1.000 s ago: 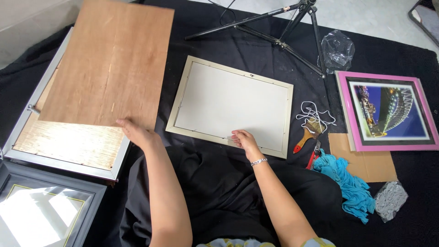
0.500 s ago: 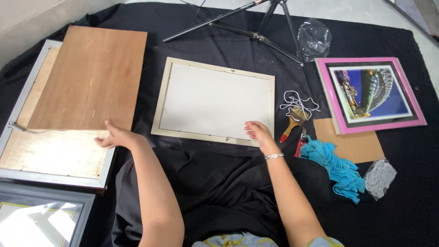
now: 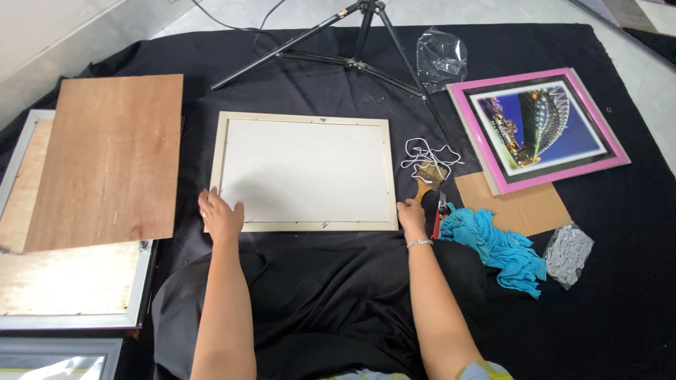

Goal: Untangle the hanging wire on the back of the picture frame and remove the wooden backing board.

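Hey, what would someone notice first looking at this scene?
Probably the pale picture frame lying face down in the middle of the black cloth, with the left hand on its lower left corner and the right hand at its lower right corner. Next, the pink-framed picture at upper right and the brown wooden board at left.

Counts being recorded. Picture frames: four are being counted, namely one cream frame [image 3: 304,172] lying face down, one pink frame [image 3: 539,127], one silver frame [image 3: 70,288], and one grey frame [image 3: 60,355] partly cut off. One plywood board [image 3: 105,158], one cardboard sheet [image 3: 521,207], one brush [image 3: 427,176], one blue cloth [image 3: 496,246], one tripod [image 3: 352,42] and two hands are being tallied.
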